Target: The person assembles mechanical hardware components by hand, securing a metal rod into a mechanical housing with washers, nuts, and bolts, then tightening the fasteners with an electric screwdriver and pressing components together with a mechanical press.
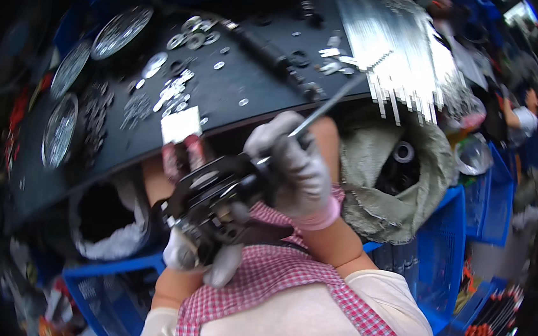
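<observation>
Pointing to the upper right of the frame, a thin rod (331,104) rises out of the right hand (293,165), its long axis a slanting line and its ridged tip in front of the bright rods (397,57) at the upper right. The gloved right hand is closed around the rod's lower part, right of centre — its knuckles just beside the black assembly (220,203). That assembly sits near the middle of the frame, above the apron (298,270), its long axis tilted too, from lower left up toward the right hand. The gloved left hand (200,261) is clamped on its lower end from beneath, thumb and fingers on opposite sides; blur hides how the rod meets the assembly, so I cannot tell whether they touch.

Left of centre, a white block (180,124) lies at the near edge of the dark table (228,87). A black tube (257,46) slants across the upper middle — washers (195,39) lie to its left. An open sack (368,202) stands right of the right hand, next to a blue crate (449,248).
</observation>
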The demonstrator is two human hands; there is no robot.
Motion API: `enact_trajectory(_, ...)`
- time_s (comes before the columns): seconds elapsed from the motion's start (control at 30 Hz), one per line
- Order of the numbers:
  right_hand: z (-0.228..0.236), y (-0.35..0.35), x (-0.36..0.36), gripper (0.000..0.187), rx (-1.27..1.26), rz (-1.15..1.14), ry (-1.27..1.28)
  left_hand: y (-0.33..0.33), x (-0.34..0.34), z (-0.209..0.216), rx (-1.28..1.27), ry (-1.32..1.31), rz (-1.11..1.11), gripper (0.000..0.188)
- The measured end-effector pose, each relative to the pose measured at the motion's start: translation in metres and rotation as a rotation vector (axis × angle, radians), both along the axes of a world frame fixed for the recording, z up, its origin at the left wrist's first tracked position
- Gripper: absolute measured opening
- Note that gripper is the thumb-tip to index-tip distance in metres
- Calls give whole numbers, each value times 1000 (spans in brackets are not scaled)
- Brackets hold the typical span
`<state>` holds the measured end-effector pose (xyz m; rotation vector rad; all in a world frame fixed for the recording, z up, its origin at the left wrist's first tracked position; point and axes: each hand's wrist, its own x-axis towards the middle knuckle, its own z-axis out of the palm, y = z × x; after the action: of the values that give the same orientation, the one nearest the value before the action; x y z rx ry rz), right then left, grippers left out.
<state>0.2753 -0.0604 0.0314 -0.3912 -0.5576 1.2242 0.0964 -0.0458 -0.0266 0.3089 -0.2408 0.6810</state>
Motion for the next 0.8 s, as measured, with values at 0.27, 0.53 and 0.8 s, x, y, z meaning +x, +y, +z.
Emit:
enact_trajectory(0.27,-22,5,-5,24,102,-84,-210,-5,8,31,-74,306,66,92)
enact_trajectory(0.53,-12,5,6,27,57,-31,-126,5,8,46,-24,214,-106,95)
enact_trajectory(0.8,-8,8,10,32,93,-55,-208,1,26,37,-94,-146,-47,104)
